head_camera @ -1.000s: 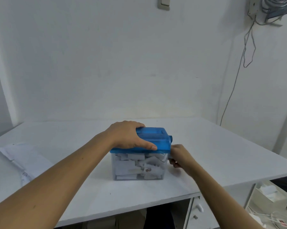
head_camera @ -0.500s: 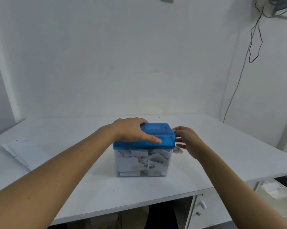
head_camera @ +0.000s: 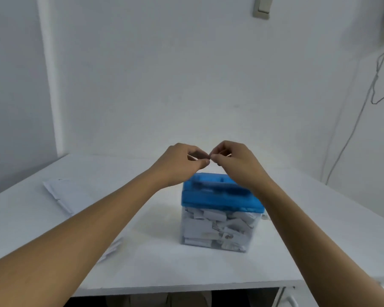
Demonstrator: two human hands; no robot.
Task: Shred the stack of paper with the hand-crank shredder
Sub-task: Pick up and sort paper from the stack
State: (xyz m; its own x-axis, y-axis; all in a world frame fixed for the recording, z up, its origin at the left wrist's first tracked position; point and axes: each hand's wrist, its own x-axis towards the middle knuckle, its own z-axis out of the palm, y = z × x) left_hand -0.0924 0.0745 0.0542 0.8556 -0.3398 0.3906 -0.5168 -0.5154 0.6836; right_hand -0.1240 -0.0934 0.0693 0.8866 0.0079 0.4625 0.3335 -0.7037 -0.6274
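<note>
The hand-crank shredder has a blue top (head_camera: 219, 197) on a clear bin (head_camera: 217, 231) packed with white paper shreds. It stands on the white table (head_camera: 319, 229) near the front edge. My left hand (head_camera: 182, 162) and my right hand (head_camera: 233, 162) hover above and behind the shredder, touching nothing on it. Their fingers are curled and the fingertips of both hands meet. No object shows plainly between them. My right forearm hides the crank side. The stack of paper (head_camera: 60, 193) lies flat at the left.
A white wall stands close behind the table. Loose cables (head_camera: 383, 63) hang down it at the right, and a switch (head_camera: 261, 6) sits high up. Under the table's front edge at the right is a drawer unit (head_camera: 288, 298).
My left hand has lifted off the blue top and my right hand has left the crank side. Both rose and came together above the shredder. The view swung left.
</note>
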